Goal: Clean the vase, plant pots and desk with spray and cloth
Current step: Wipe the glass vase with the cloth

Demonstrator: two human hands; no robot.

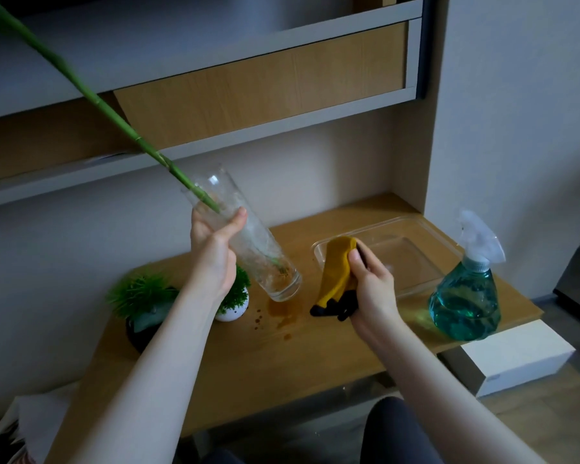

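left fingers (236, 218) wrapped round tilted clear glass vase (248, 242), right fingers (357, 262) gripping bunched mustard cloth (337, 272)

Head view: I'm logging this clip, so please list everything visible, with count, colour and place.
glass vase: one, clear, tilted above the desk in the left hand
bamboo stem: one, green, standing in the vase, leaning up-left
cloth: one, mustard with dark edge, in the right hand
spray bottle: one, clear with teal liquid, desk's right end
plastic tray: one, clear, back right of desk
plant pots: two, one white, one dark, green plants, desk's left
spill: brown, under the vase
desk: one, wooden
white box: one, right of the desk
left hand: grips vase
right hand: grips cloth
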